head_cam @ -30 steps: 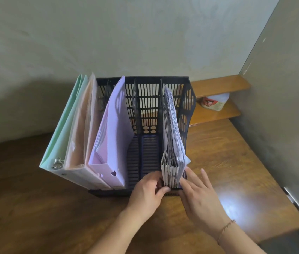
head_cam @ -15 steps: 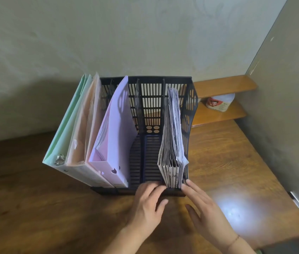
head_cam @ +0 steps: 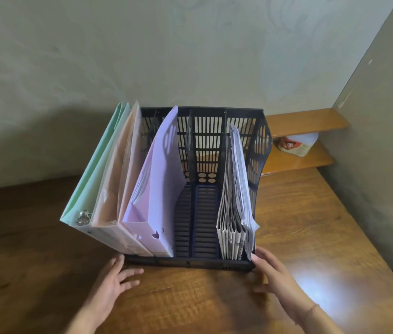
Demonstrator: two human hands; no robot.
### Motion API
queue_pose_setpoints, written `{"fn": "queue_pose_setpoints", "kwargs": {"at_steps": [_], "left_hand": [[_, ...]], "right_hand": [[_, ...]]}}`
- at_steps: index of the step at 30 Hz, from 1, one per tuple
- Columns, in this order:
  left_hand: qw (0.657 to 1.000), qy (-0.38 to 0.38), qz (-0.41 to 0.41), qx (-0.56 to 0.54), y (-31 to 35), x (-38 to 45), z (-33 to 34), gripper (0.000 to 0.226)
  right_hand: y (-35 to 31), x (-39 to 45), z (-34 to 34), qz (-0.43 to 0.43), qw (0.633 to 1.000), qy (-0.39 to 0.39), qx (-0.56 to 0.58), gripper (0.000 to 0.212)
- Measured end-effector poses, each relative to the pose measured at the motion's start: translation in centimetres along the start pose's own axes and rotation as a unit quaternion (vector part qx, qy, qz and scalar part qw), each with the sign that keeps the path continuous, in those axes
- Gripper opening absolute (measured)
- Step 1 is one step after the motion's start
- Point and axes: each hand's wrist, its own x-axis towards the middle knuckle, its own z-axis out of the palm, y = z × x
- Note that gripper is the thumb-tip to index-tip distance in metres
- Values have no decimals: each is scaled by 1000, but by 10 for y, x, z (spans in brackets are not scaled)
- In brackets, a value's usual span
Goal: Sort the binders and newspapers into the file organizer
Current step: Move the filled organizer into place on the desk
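A dark slotted file organizer [head_cam: 205, 262] stands on the wooden table. Its left slots hold a green binder [head_cam: 89, 179], a peach binder [head_cam: 115, 179] and a lilac binder [head_cam: 156, 189], all leaning left. A bundle of folded newspapers [head_cam: 235, 208] stands upright in the right slot; the two middle slots hold nothing. My left hand [head_cam: 112, 285] is open with spread fingers by the organizer's front left corner. My right hand [head_cam: 276, 277] is open, its fingertips at the front right corner beside the newspapers.
The wooden table [head_cam: 311, 225] meets a wall behind the organizer and a grey panel [head_cam: 383, 141] on the right. A low wooden shelf [head_cam: 306, 121] at the back right holds a white container with a red label [head_cam: 296, 144].
Both hands have left the front of the newspaper bundle and spread apart, the left hand toward the organizer's left corner, the right toward its right corner. The view has shifted slightly.
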Motion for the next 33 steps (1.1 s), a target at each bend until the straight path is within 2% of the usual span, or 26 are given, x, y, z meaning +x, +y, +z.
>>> {"fn": "queue_pose_setpoints", "kwargs": {"at_steps": [3,6,9,10,11,13,18,24,28,33], "left_hand": [[998,-43,-33,-14,6,10,-11,37],[994,-76,-73,-7,12,18,-18,39],[994,-95,-54,20,20,20,-20,60],[994,-90,-41,34,23,22,-20,58],[995,-85,-32,48,25,24,-21,48],[992,-87,-32,82,29,29,-23,35],[979,-123,-71,146,49,29,-16,35],[960,-138,-61,235,56,34,-6,34],[947,-156,-87,266,59,40,0,36],[942,-137,-77,295,54,46,1,34]], "right_hand": [[-6,8,-4,16,1000,-19,-11,38],[-12,13,-4,17,999,-48,-3,64],[-14,20,-2,0,999,-45,14,72],[-14,22,-2,-3,999,-41,11,74],[-17,22,-1,-1,999,-38,3,75],[-22,24,1,14,998,-45,-32,75],[-28,27,-3,18,996,-55,-69,74],[-21,33,-8,7,997,-72,-3,63],[-21,34,-10,-11,997,-78,-2,60],[-22,33,-11,-40,996,-84,9,53]]}}
